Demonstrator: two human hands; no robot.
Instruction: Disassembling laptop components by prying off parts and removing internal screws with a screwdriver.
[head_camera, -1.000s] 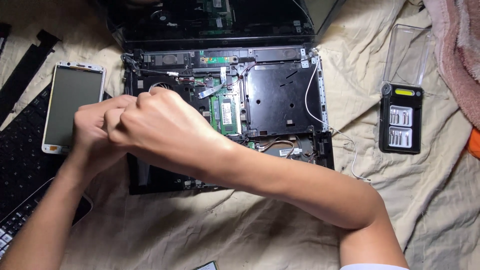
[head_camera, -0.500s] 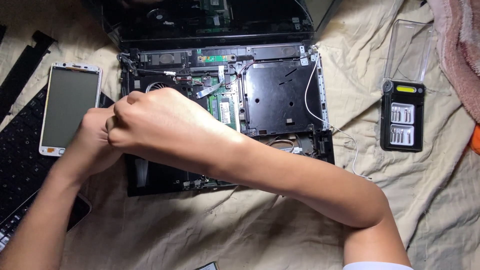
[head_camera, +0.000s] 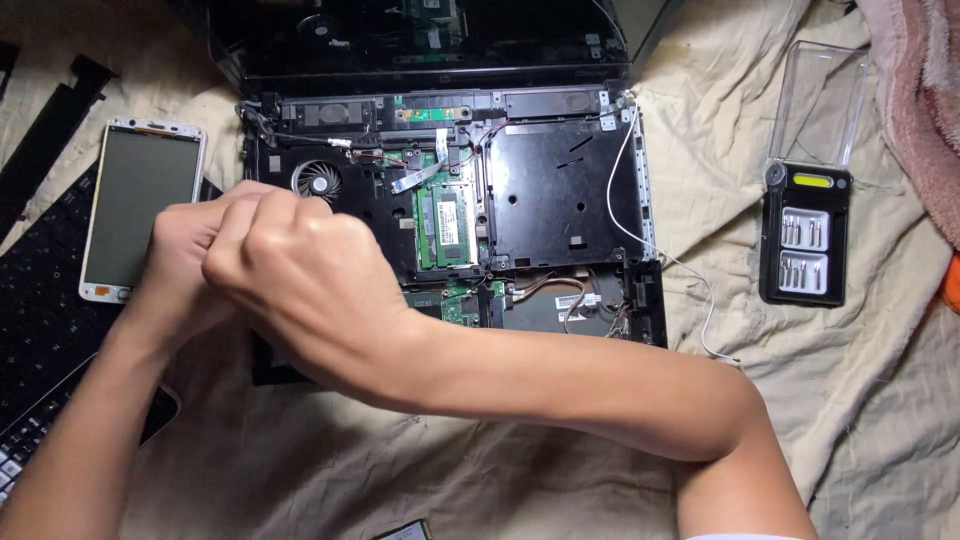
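Laptop (head_camera: 520, 190) lies opened; both fists, right hand (head_camera: 300, 280) and left hand (head_camera: 185, 255), over its left side.

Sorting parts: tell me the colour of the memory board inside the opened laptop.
Green, seen in the head view: the memory board sits mid-laptop, right of the fan.

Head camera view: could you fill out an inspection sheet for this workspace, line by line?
Surface: wrinkled beige cloth under everything.
Job's things: opened black laptop, cover off; cooling fan and green memory module exposed.
Clutter: white-framed phone lying screen up; black keyboard at left; black screwdriver bit case, its clear lid open.
Grippers: left hand and right hand, both fisted, pressed together over the laptop's left side; anything held is hidden.
Cables: white wire trailing from the laptop's right edge onto the cloth.
Surroundings: pink towel at upper right.
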